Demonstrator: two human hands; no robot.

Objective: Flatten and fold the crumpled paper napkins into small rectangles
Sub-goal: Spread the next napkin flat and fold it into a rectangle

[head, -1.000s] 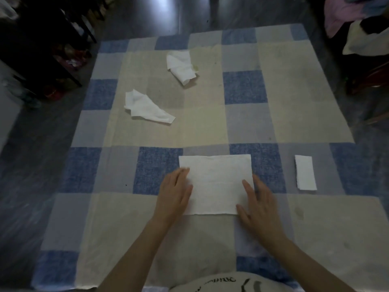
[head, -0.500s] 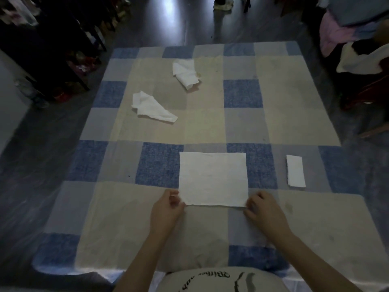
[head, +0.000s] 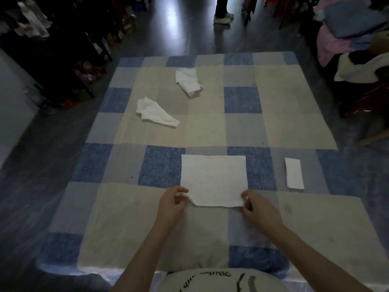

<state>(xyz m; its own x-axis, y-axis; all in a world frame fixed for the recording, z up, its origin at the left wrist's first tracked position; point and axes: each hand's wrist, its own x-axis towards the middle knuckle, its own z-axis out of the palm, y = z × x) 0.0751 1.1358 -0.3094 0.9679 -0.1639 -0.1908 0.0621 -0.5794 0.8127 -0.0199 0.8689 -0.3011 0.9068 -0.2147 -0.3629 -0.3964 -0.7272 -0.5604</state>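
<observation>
The flattened napkin point(head: 213, 180) lies on the checked cloth point(head: 294, 123) at 6 o'clock from cloth centre; the left hand point(head: 171, 205) pinches its near-left corner; the right hand point(head: 257, 208) pinches its near-right corner; the near edge is lifted slightly. A folded napkin point(head: 294, 173) lies at 3 o'clock from the flat one; two crumpled napkins point(head: 155, 112) point(head: 188, 81) lie at 11 and 12 o'clock, well apart from it.

A flat, white, square paper napkin point(head: 213, 179) lies spread just beyond the hands, its near corners lifted; a small white folded rectangle of napkin point(head: 294, 173) lies right of them; two crumpled white napkins point(head: 155, 112) point(head: 188, 80) lie well beyond, toward the left.
</observation>
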